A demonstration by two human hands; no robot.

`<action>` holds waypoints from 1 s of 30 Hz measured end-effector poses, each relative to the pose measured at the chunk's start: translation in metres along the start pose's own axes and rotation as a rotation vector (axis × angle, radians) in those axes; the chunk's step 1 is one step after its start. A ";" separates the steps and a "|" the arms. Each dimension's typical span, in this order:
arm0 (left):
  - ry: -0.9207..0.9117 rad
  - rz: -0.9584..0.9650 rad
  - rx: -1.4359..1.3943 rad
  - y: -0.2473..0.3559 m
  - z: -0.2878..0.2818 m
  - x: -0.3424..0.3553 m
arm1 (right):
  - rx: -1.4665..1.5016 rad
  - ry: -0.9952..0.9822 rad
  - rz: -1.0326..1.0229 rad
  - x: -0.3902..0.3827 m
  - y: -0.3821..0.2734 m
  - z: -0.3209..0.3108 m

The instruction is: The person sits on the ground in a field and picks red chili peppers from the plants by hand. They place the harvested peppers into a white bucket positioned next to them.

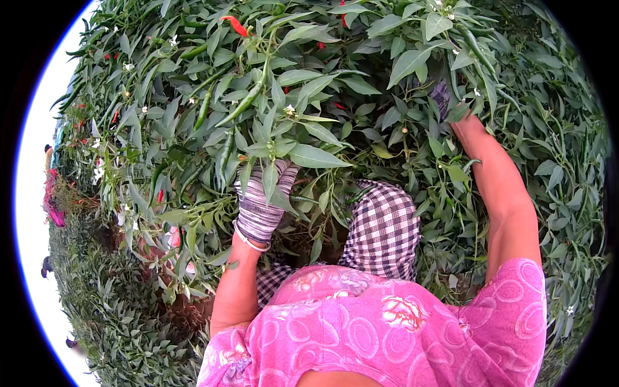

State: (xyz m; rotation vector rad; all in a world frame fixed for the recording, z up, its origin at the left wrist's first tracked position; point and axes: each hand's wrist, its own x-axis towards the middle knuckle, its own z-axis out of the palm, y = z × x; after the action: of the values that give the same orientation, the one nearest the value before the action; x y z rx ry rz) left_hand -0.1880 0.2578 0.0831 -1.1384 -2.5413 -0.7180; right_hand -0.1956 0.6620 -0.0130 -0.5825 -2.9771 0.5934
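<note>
Dense chili pepper plants fill the space in front of me. My left hand, in a striped grey-and-white knit glove, reaches in among the leaves at center left; its fingers are hidden behind foliage. A green chili hangs just left of it, and a longer pale green chili hangs above. My right hand is stretched out to the upper right, deep in another bush. Only a patch of its dark purple glove shows between the leaves, so its fingers are out of sight. Green chilies dangle above that hand.
A red chili stands out near the top. My knee in checked cloth presses between the plants. Small white flowers dot the bushes on the left. At the far left edge, a bright pink cloth shows beyond the rows.
</note>
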 end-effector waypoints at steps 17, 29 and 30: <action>-0.103 -0.063 -0.035 -0.022 -0.009 -0.008 | -0.055 -0.124 -0.058 0.030 -0.063 0.052; 0.025 0.044 0.081 -0.028 -0.007 -0.014 | 0.049 -0.095 -0.047 0.026 -0.063 0.054; 0.059 0.069 0.076 -0.028 -0.007 -0.012 | 0.057 -0.096 -0.047 0.025 -0.062 0.055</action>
State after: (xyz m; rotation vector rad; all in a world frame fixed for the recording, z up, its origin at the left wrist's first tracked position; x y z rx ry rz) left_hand -0.2006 0.2306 0.0746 -1.1562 -2.4455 -0.6231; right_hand -0.2470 0.5988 -0.0407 -0.4916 -3.0417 0.7197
